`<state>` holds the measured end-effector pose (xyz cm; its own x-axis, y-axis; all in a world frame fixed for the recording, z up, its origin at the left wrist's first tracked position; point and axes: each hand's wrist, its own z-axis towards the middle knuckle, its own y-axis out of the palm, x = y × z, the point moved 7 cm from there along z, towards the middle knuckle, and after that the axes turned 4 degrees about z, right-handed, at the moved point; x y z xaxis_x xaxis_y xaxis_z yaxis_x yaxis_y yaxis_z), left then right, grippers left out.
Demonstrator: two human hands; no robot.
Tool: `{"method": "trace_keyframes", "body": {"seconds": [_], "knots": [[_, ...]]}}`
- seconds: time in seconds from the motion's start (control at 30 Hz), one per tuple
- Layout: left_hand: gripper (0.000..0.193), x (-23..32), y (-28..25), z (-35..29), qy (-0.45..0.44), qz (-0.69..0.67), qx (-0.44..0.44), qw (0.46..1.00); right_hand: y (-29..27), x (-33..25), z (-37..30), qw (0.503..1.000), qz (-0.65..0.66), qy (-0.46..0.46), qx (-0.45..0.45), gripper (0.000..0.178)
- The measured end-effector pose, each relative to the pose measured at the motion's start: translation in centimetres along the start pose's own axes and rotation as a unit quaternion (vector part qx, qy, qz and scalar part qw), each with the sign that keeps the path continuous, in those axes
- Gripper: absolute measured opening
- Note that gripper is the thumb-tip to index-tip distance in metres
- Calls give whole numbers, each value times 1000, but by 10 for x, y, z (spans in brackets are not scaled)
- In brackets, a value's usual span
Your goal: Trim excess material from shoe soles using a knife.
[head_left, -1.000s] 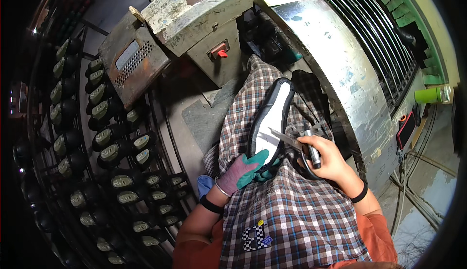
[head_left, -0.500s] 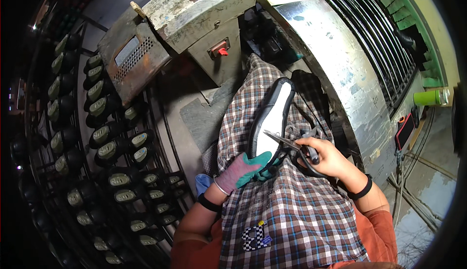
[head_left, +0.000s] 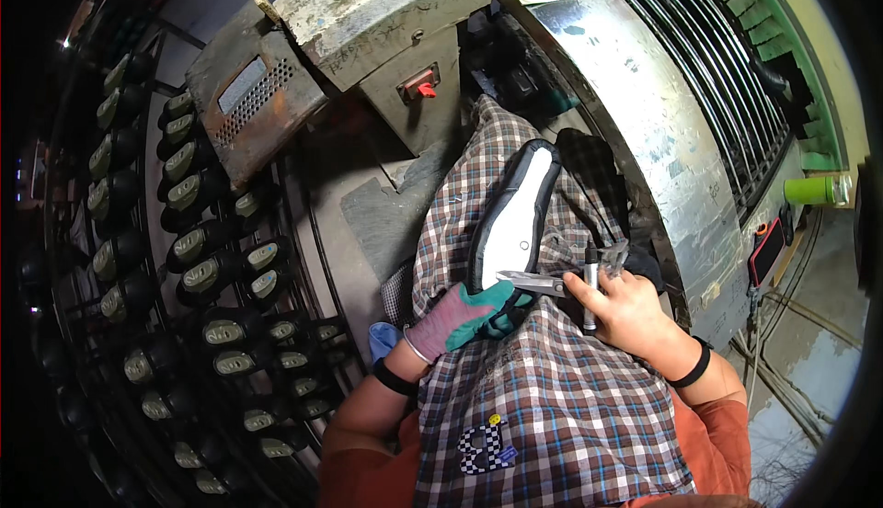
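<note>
Across my lap lies a shoe upper (head_left: pixel 511 223), sole side up, with a white bottom and a puckered black edge. My left hand (head_left: pixel 464 318), in a pink and teal glove, is closed around its near end. In my bare right hand (head_left: pixel 625 310) is a pair of scissors (head_left: pixel 538 283), whose metal blades reach left over the near part of the white bottom; the handles are mostly hidden by the hand. A silver and black pen-like tool (head_left: pixel 590 287) stands out of the same hand. Beneath everything a brown plaid apron (head_left: pixel 552 398) covers my lap.
At the left, racks hold several black shoe forms (head_left: pixel 198 273). A worn metal machine housing (head_left: pixel 386 21) with a red switch (head_left: pixel 424 90) stands ahead. Along the right runs a metal worktop (head_left: pixel 644 113) beside dark bars (head_left: pixel 699 67), with a green bottle (head_left: pixel 817 190) and a phone (head_left: pixel 766 248) beyond.
The scissors' tips have moved down toward the near end of the shoe upper, close to the gloved fingers. My right hand has shifted slightly down and right, and the pen-like tool now stands more upright.
</note>
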<state>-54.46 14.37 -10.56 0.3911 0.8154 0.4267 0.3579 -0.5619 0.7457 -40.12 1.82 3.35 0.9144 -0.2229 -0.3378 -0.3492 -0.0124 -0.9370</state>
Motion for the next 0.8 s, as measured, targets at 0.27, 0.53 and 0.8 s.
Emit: {"method": "trace_keyframes", "body": {"seconds": [0.27, 0.53, 0.8], "knots": [[51, -8, -5, 3, 9, -10, 2, 1000, 1, 2, 3, 999, 16, 13, 25, 71], [49, -3, 1, 5, 31, 43, 18, 998, -10, 0, -1, 997, -63, 8, -34, 70], [52, -7, 4, 0, 24, -53, 25, 998, 41, 20, 13, 956, 259, 80, 115, 55]]}}
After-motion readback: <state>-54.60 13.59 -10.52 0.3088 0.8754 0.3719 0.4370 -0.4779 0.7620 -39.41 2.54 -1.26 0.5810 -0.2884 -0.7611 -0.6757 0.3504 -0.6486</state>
